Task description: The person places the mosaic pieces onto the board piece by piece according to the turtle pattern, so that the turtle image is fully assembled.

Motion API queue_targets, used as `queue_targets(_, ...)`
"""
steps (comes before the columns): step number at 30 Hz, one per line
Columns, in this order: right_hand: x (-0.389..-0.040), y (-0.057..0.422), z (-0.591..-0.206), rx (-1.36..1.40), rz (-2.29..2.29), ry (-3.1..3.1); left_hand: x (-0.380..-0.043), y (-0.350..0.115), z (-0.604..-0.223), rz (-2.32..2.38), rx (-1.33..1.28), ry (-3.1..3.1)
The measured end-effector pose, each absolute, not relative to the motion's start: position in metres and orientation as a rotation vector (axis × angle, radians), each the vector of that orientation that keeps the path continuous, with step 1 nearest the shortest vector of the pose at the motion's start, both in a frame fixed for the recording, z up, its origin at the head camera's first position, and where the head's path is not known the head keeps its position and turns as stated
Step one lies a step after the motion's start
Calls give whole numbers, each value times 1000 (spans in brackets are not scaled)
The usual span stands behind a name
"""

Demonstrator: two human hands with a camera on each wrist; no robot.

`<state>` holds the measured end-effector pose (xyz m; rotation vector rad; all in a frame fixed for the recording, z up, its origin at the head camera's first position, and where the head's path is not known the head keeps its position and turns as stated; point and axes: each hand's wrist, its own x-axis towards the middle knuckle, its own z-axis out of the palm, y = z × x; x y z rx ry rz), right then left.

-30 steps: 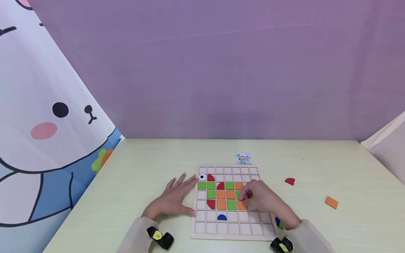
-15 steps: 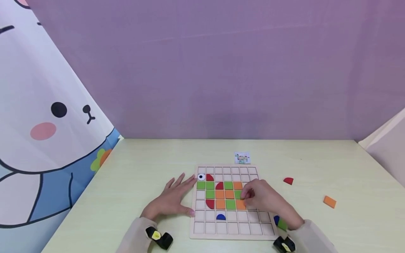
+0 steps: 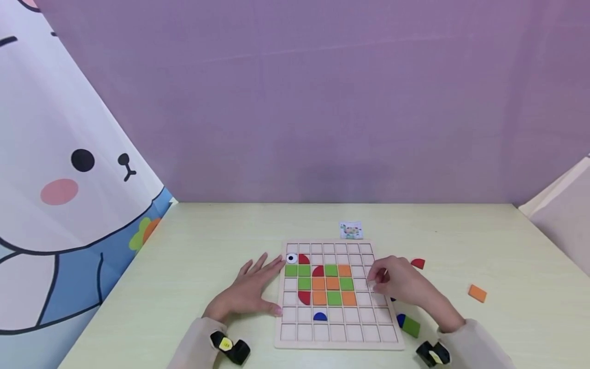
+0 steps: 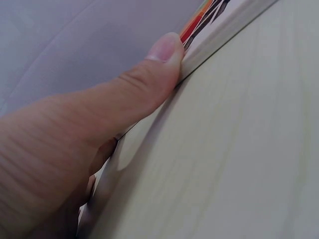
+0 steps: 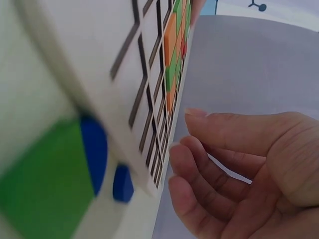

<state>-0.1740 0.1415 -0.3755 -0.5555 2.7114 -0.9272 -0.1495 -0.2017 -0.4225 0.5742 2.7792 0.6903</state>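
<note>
A pale wooden grid board [image 3: 355, 333] lies on the table, with green, orange and red tiles set in its cells. An eye tile [image 3: 291, 258] sits near its upper left corner, and a blue half-round tile [image 3: 320, 316] lies lower down. My left hand [image 3: 246, 294] rests at the board's left side, fingers spread; its thumb [image 4: 162, 55] touches the board's edge in the left wrist view. Over the right edge hovers my right hand [image 3: 400, 281]. In the right wrist view its loosely bent fingers [image 5: 184, 159] stand apart from the thumb, holding nothing.
Beyond the board lies a small picture card [image 3: 351, 230]. To the right are a red quarter-round tile [image 3: 418, 263] and an orange tile [image 3: 477, 293]. Close by the board's right edge are a green tile [image 3: 412, 327] and a blue piece [image 3: 401, 320]. Another blue piece [image 5: 122, 183] is near them.
My right hand has moved right, away from the tile pattern, uncovering the orange and green tiles in its right column. My left hand stays at the board's edge. The head view shifts slightly.
</note>
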Motion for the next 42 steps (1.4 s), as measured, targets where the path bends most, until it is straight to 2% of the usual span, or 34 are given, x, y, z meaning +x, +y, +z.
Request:
queue_targets(13,-195,187,-379,-596,-837,2800,-148,-204,-423,680,560,2789)
queue_targets(26,-223,233,-384,-517,-833,2803,-149,-203,-423,678,573,2792)
queue_targets(42,-237,245,-399,-549,-831,2797,-151,-202,-423,681,577,2786)
